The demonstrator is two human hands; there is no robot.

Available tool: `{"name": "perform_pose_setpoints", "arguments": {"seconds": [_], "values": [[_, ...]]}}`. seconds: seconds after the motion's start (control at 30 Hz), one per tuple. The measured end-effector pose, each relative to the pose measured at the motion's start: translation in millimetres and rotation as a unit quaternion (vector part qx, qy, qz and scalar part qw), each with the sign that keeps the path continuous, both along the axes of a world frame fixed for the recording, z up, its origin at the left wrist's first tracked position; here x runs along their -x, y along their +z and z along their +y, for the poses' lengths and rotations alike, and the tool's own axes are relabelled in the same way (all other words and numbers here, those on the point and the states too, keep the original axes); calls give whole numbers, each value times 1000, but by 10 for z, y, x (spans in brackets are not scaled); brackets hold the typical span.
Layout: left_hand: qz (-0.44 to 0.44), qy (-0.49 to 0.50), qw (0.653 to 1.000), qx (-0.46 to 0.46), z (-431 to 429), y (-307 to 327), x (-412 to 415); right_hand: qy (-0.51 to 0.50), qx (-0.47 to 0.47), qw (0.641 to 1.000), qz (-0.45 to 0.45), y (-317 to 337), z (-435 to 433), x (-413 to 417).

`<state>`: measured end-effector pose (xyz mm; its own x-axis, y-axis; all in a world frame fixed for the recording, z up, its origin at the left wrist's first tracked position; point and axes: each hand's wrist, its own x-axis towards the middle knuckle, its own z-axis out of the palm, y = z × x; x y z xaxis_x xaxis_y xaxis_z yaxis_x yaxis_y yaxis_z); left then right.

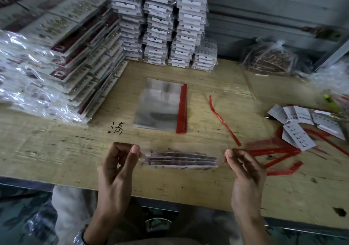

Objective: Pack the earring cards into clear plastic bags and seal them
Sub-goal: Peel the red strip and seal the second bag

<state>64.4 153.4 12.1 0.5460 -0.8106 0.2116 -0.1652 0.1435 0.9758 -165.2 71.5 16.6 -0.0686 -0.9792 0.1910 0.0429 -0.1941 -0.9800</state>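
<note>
A worn, scratched wooden table (56, 150) fills the scene, with a handwritten ink mark (116, 128) near its middle and a grey ribbed wall (264, 8) at the far side. Near the front edge, the left hand (118, 166) and right hand (245, 171) each pinch one end of a clear bag of earring cards (179, 160), both grips clenched on it just above the table. Farther away lies a pile of empty clear bags (158, 106) with red strips. Packed stacks (160, 22) rise at the far side, more spread at far left (56, 56). Loose earring cards (298, 124) and peeled red strips (277, 154) lie at the right.
</note>
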Motion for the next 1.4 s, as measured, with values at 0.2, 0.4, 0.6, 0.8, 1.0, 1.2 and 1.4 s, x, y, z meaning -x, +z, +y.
{"name": "perform_pose_setpoints", "arguments": {"seconds": [0.2, 0.4, 0.6, 0.8, 1.0, 1.2, 1.4], "values": [[73, 28, 997, -4, 60, 49, 141, -27, -60, 997, -29, 3, 106, -46], [107, 42, 993, 8, 18, 56, 186, -30, -38, 998, -31, 2, 40, -136], [81, 21, 994, 68, -264, 220, 166, -43, 16, 999, -25, 157, -217, -262], [64, -43, 990, 120, -476, 192, 113, -27, 84, 996, 35, 125, -428, -211], [92, -53, 991, 81, -313, -116, 106, -55, 74, 987, 128, -172, -204, -113], [100, -26, 993, 48, -159, -226, 138, -62, 111, 976, 179, -253, -38, -41], [59, -11, 998, 30, -91, -274, 149, -60, 11, 995, 80, -303, 37, -34]]}}
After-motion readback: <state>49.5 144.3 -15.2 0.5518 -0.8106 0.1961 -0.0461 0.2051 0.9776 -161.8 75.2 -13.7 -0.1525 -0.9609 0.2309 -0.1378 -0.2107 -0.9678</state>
